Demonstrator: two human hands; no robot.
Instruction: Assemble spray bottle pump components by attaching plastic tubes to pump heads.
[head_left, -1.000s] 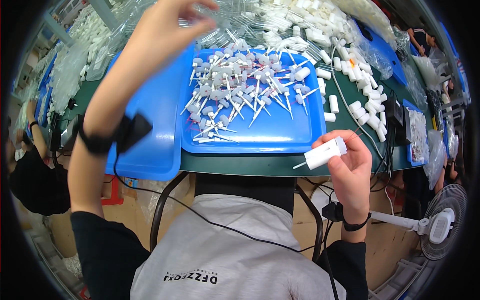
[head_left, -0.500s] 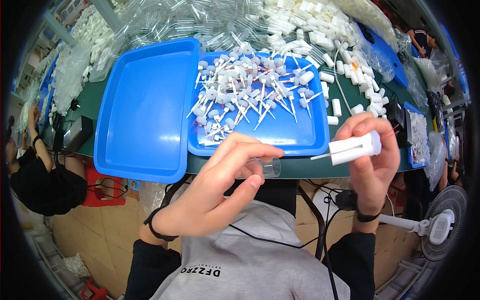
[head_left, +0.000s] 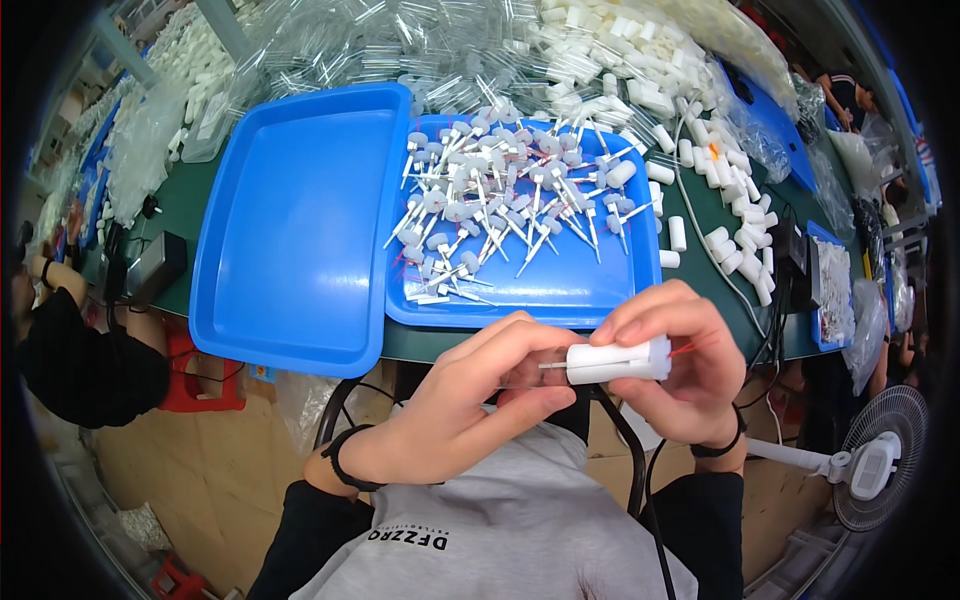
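My right hand (head_left: 680, 370) grips a small white plastic cylinder (head_left: 618, 361) with a thin rod sticking out of its left end. My left hand (head_left: 470, 400) holds a clear plastic tube (head_left: 525, 372) against that rod end, fingers pinched around it. Both hands meet close to my chest, below the table's front edge. Just beyond them lies a blue tray (head_left: 610, 290) holding several white pin-like parts with round heads (head_left: 500, 215).
An empty blue tray (head_left: 300, 230) lies left of the filled one. Piles of clear tubes (head_left: 400, 55) and white cylinders (head_left: 690, 130) cover the back of the green table. Another person's arm (head_left: 60, 330) is at the left. A white fan (head_left: 875, 470) stands at lower right.
My left hand came down from the back of the table with a clear tube and met my right hand; the white cylinder has turned level and moved left toward it.
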